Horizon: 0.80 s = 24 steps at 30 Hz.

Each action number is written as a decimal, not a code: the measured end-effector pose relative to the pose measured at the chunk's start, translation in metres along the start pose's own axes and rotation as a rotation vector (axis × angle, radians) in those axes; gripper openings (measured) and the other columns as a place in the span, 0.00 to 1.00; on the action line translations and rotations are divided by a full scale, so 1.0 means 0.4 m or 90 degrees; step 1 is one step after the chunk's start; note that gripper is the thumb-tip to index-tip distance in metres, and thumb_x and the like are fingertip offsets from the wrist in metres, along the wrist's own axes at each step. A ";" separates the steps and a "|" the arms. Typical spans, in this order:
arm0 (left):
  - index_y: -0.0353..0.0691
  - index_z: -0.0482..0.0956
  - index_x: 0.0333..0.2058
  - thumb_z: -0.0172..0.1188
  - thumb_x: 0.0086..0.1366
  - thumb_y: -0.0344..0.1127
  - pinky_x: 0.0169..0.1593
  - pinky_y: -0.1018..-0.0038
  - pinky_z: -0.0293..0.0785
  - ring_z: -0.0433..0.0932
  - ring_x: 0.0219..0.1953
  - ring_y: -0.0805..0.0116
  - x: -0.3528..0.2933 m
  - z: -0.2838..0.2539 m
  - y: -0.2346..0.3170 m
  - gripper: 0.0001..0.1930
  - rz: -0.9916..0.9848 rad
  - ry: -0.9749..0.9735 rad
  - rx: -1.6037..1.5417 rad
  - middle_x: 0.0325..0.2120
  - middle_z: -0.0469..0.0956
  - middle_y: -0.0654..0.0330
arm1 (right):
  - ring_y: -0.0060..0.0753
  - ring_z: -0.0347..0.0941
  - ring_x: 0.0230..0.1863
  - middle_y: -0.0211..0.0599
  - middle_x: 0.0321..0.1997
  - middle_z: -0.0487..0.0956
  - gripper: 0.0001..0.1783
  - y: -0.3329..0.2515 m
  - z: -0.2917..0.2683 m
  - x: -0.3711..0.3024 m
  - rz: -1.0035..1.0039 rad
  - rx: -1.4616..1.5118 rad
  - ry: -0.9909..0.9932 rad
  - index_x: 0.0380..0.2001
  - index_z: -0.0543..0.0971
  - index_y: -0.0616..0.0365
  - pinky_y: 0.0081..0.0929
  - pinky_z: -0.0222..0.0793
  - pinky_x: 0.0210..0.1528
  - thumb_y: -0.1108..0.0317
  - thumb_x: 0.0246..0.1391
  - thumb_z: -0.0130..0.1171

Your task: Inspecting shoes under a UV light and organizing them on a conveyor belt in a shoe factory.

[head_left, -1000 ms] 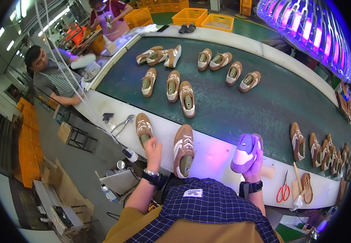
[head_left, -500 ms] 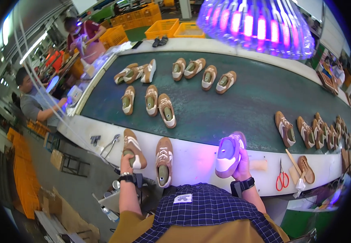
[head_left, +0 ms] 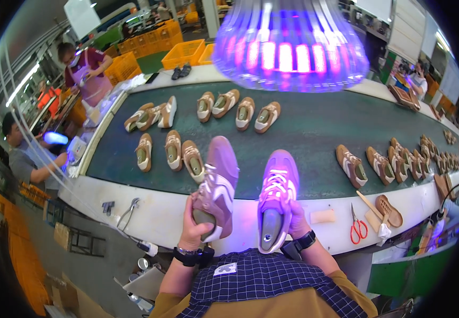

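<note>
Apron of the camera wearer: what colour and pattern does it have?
The apron is dark blue with white grid lines (head view).

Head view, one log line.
left hand: holds brown-white sneaker; right hand: holds second sneaker; lamp: lit purple; red-handled scissors: on white ledge

Through a head-worn fisheye we look down and forward from above the apron (head_left: 272, 275). The left hand (head_left: 191, 229) and right hand (head_left: 299, 221) are near us; beyond them the table (head_left: 303, 153) stretches away, its edges bending, and the lamp (head_left: 293, 53) looms past the right hand.
</note>
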<state>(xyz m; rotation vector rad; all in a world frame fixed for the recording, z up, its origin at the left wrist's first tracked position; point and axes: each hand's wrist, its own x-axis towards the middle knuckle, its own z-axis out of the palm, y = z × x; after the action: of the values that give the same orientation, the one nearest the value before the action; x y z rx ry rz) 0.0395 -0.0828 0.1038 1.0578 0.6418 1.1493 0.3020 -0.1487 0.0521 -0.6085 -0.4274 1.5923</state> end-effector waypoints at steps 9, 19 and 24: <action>0.34 0.56 0.57 0.74 0.35 0.42 0.57 0.70 0.58 0.65 0.51 0.64 0.057 0.160 -0.004 0.50 0.118 -0.180 0.011 0.47 0.63 0.55 | 0.37 0.71 0.51 0.42 0.51 0.72 0.45 -0.020 -0.025 -0.051 -0.134 -0.001 -0.004 0.55 0.64 0.61 0.36 0.66 0.56 0.40 0.41 0.61; 0.38 0.51 0.62 0.67 0.52 0.42 0.62 0.64 0.59 0.63 0.59 0.61 0.041 0.164 -0.153 0.43 -0.323 -0.274 -0.273 0.56 0.63 0.56 | 0.38 0.74 0.46 0.41 0.46 0.76 0.44 0.005 -0.135 -0.078 -0.106 0.088 0.048 0.49 0.70 0.61 0.36 0.71 0.51 0.34 0.39 0.60; 0.42 0.48 0.63 0.68 0.51 0.44 0.62 0.64 0.58 0.61 0.60 0.62 0.036 0.142 -0.143 0.46 -0.360 -0.305 -0.208 0.58 0.61 0.58 | 0.38 0.73 0.46 0.42 0.46 0.76 0.46 -0.029 -0.103 -0.082 -0.065 0.060 0.024 0.50 0.70 0.62 0.35 0.71 0.51 0.33 0.38 0.60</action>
<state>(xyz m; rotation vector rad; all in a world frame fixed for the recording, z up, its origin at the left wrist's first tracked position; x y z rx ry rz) 0.1162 -0.0906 0.0758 0.7578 0.3200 0.4583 0.3379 -0.1832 0.0310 -0.5370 -0.3479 1.4930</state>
